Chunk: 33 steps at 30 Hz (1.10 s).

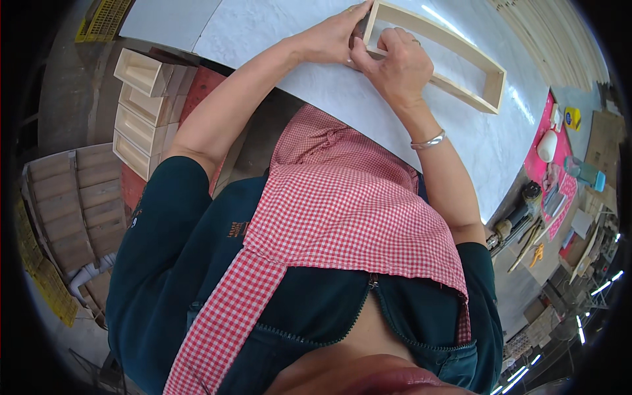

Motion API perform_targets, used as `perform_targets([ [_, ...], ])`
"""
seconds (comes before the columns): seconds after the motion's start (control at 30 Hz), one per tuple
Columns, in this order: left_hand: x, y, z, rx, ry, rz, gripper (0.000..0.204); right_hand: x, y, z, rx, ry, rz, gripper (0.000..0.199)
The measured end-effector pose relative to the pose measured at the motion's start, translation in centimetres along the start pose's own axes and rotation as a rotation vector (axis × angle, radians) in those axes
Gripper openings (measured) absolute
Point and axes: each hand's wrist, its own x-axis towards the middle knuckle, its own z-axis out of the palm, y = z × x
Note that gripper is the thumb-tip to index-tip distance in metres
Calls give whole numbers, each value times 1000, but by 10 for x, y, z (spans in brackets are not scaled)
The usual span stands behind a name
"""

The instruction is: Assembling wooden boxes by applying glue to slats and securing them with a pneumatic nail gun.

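A long, shallow pale wooden frame [465, 94] with thin walls lies slantwise on the white marble-patterned tabletop [316, 79], whose surface shows inside it. My left hand [332, 38] grips its left end, fingers reaching toward the far corner. A dark patch shows between that hand and the wood; I cannot make out what it is. Over the near wall, close to the same end, my right hand [400, 62] is closed, with curled fingers on the inner side and the thumb outside. Its fingertips are partly hidden.
Several pale wooden boxes [135, 122] are stacked at the left on a red surface. Long wooden strips [546, 39] lie at the far right. A white computer mouse [547, 145], a yellow packet [572, 118] and a blue-lidded container [586, 173] sit along the right side, near assorted tools.
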Motion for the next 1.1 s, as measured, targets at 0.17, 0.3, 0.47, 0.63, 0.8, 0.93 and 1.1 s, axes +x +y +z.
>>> perform_targets([
  [0.17, 0, 1, -1, 56, -13, 9, 110, 0, 6, -4, 203, 39, -109, 24],
  [0.3, 0, 2, -1, 21, -38, 2, 111, -3, 16, -10, 394, 35, -219, 11],
  [0.47, 6, -7, 2, -8, -39, 106, 112, -6, 23, -15, 331, -89, -334, 27],
  [0.63, 2, -13, 4, 32, 40, 114, 98, -1, 24, -13, 325, -115, -367, 21],
  [0.8, -8, 1, 3, 61, 48, -35, 102, -7, 22, -13, 240, -93, -314, 15],
  [0.93, -3, 2, 5, -4, -8, 10, 102, -15, 24, -26, 281, -97, -224, 20],
  [1.1, -10, -3, 5, -43, 45, -73, 101, -81, 104, -106, 202, 188, 197, 46],
])
